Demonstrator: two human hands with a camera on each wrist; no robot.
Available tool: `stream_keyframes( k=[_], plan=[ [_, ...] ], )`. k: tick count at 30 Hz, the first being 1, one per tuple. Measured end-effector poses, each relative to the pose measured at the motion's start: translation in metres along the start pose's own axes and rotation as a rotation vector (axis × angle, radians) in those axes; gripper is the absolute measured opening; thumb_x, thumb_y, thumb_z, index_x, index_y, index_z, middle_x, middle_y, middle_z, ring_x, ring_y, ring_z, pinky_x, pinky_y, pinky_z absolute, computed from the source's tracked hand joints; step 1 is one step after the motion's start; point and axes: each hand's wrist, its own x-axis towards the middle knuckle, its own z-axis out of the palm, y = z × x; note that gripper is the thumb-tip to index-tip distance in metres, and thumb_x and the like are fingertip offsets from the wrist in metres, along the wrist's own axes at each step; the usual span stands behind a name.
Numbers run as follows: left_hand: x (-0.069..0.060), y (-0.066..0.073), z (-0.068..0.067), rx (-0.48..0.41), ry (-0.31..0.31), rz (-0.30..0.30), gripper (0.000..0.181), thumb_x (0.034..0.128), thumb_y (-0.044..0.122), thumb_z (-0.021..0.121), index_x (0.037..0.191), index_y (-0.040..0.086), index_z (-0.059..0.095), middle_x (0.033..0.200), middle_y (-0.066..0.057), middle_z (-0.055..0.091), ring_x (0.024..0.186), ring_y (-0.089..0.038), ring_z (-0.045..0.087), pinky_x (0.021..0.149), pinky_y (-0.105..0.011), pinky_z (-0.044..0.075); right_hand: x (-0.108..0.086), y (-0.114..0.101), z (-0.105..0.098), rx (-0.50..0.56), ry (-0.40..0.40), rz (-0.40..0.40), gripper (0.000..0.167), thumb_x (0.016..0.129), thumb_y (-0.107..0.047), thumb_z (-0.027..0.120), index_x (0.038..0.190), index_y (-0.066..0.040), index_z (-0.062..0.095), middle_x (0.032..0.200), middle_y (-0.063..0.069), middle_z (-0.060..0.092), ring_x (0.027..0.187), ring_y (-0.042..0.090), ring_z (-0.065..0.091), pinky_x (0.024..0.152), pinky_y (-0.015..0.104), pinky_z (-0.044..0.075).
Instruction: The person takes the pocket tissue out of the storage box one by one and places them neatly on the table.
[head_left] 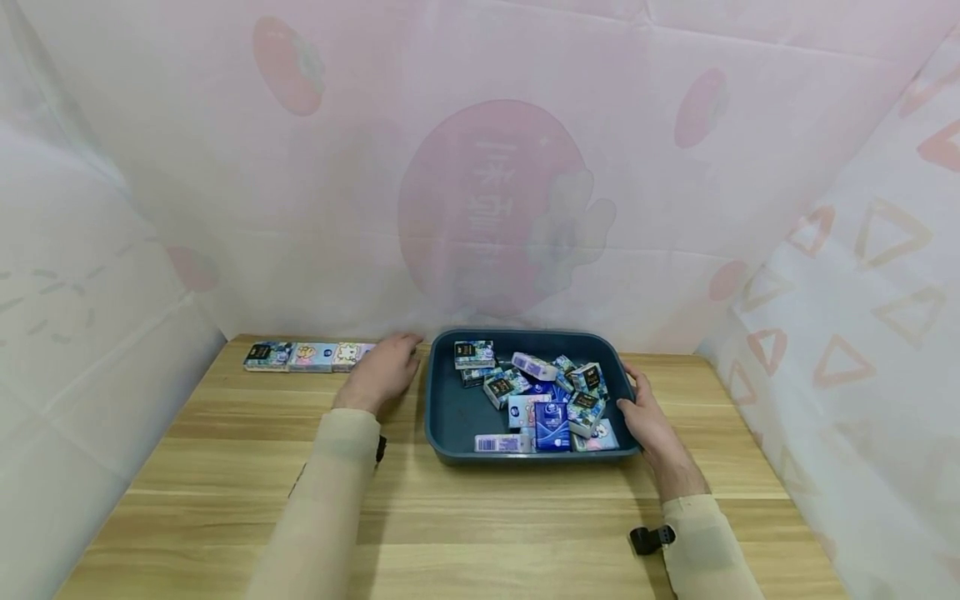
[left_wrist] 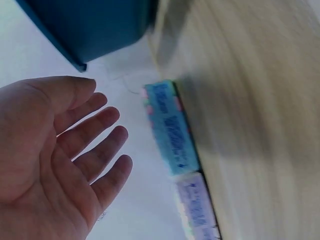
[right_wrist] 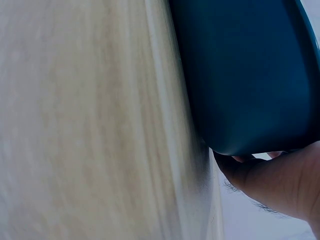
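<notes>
A dark teal plastic bin stands on the table, holding several small tissue packs, among them a deep blue pack and a purple-and-white pack. My right hand grips the bin's right side, thumb at the rim; in the right wrist view the bin hides most of its fingers. Left of the bin my left hand hovers over the right end of a row of tissue packs. Its loosely bent fingers hold nothing in the left wrist view, beside a light blue pack and a lilac pack.
The row lies along the back edge of the wooden table, against a pink printed sheet. More white sheets with printed patterns close in the left and right sides.
</notes>
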Motion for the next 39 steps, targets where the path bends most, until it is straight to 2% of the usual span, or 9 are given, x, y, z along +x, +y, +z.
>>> stream_keyframes(
  k=[5,10,16,21,25,31,39],
  plan=[
    [-0.003,0.019,-0.007,-0.007,0.053,-0.002,0.049,0.1213,0.013,0.059,0.169,0.000,0.058,0.174,-0.024,0.061,0.164,-0.046,0.058,0.139,-0.063,0.047,0.002,0.001,-0.002,0.007,-0.001,-0.011,0.076,0.124,-0.006,0.033,0.191,-0.026,0.003,0.190,0.032,0.024,0.161,0.048,0.045,0.124,0.056,0.046],
    [-0.004,0.039,-0.007,0.024,0.058,0.036,0.051,0.1211,0.020,0.064,0.167,-0.002,0.060,0.172,-0.024,0.063,0.159,-0.046,0.063,0.135,-0.062,0.052,0.003,0.002,-0.002,-0.003,0.001,-0.027,0.076,0.124,-0.005,0.032,0.191,-0.024,0.002,0.189,0.034,0.026,0.159,0.049,0.049,0.120,0.055,0.050],
    [-0.008,0.067,-0.005,0.086,0.033,0.113,0.050,0.1210,0.020,0.064,0.166,0.000,0.062,0.171,-0.023,0.064,0.158,-0.044,0.065,0.133,-0.060,0.055,0.004,0.004,-0.003,-0.020,0.007,-0.024,0.075,0.124,-0.005,0.032,0.191,-0.024,0.003,0.189,0.033,0.027,0.159,0.049,0.050,0.119,0.054,0.052],
    [-0.015,0.093,-0.003,0.121,0.049,0.192,0.047,0.1200,0.022,0.068,0.163,0.002,0.067,0.168,-0.020,0.068,0.154,-0.040,0.069,0.129,-0.057,0.059,0.003,0.003,-0.003,-0.019,0.005,-0.023,0.076,0.124,-0.006,0.033,0.191,-0.024,0.003,0.189,0.033,0.027,0.158,0.049,0.050,0.118,0.054,0.053],
    [-0.019,0.109,0.000,0.167,0.053,0.239,0.048,0.1193,0.025,0.071,0.162,0.004,0.068,0.168,-0.020,0.068,0.155,-0.039,0.069,0.128,-0.056,0.060,0.002,0.002,-0.002,-0.024,0.004,-0.019,0.076,0.124,-0.006,0.034,0.191,-0.025,0.004,0.190,0.033,0.026,0.160,0.049,0.049,0.121,0.058,0.052],
    [-0.023,0.129,0.007,0.221,0.065,0.311,0.046,0.1184,0.028,0.073,0.158,0.004,0.072,0.164,-0.018,0.072,0.153,-0.036,0.071,0.130,-0.054,0.059,0.002,0.002,-0.001,-0.024,-0.001,-0.017,0.076,0.124,-0.006,0.034,0.191,-0.026,0.005,0.192,0.031,0.024,0.160,0.048,0.050,0.121,0.056,0.052],
    [-0.029,0.155,0.019,0.309,0.050,0.354,0.045,0.1174,0.030,0.075,0.157,0.008,0.074,0.160,-0.011,0.076,0.147,-0.028,0.076,0.125,-0.046,0.063,0.004,0.002,-0.002,-0.008,-0.005,-0.019,0.075,0.124,-0.006,0.033,0.191,-0.027,0.004,0.192,0.032,0.023,0.159,0.049,0.049,0.121,0.058,0.052]
  ],
)
